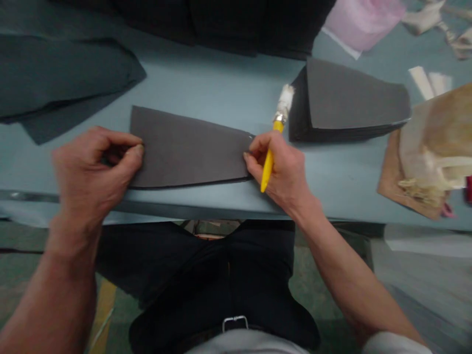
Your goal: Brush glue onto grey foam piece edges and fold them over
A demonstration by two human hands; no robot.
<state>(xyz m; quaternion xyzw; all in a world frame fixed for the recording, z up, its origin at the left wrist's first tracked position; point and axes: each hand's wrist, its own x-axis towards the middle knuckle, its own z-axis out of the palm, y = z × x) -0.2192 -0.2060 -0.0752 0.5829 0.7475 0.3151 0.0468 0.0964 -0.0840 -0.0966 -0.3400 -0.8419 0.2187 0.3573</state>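
A dark grey tapered panel (188, 147) lies in front of me near the table's front edge, its wide end to the left. My left hand (98, 167) pinches the panel's left edge between thumb and fingertips. At the narrow right end, my right hand (278, 164) grips the panel's edge with thumb and forefinger. That same hand also holds a paintbrush (271, 160) with a yellow handle, its white-coated bristles pointing up and away from me. Just beyond the right hand stands a stack of similar grey panels (357, 98).
Dark cloth-like pieces (62, 78) lie at the left, and black material (221, 22) spans the back. To the right is a stained, pale container (435, 137) on a brown board (389, 177). Pink material (363, 22) and white strips (422, 83) lie farther back.
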